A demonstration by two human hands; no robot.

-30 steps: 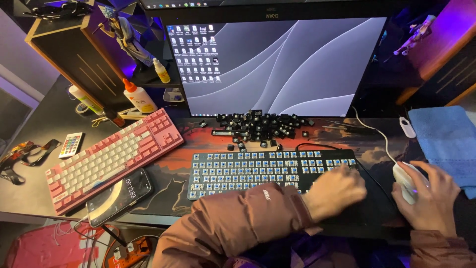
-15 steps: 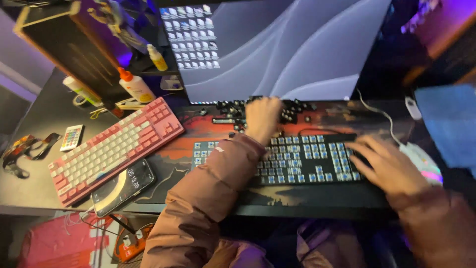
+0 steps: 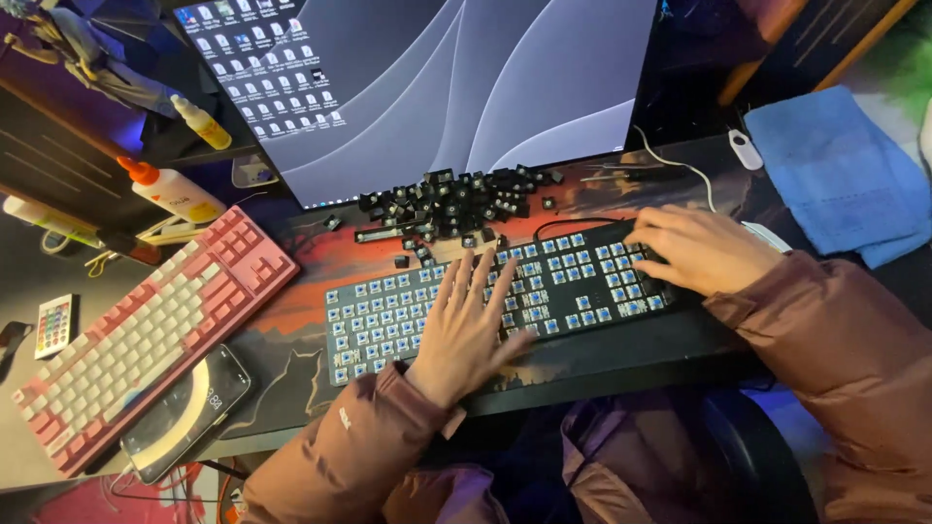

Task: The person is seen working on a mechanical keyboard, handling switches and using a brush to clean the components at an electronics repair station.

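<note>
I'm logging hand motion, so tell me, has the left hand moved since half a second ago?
Yes. The left hand has pulled back from the pile of loose black keycaps toward the person and now lies flat on the stripped keyboard.

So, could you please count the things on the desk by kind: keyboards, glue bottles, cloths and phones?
Keyboards: 2, a bare one with blue switches under the left hand and right hand, and a pink and white one
Glue bottles: 2, one large, one small
Blue cloths: 1
Phones: 1
Total: 6
</note>
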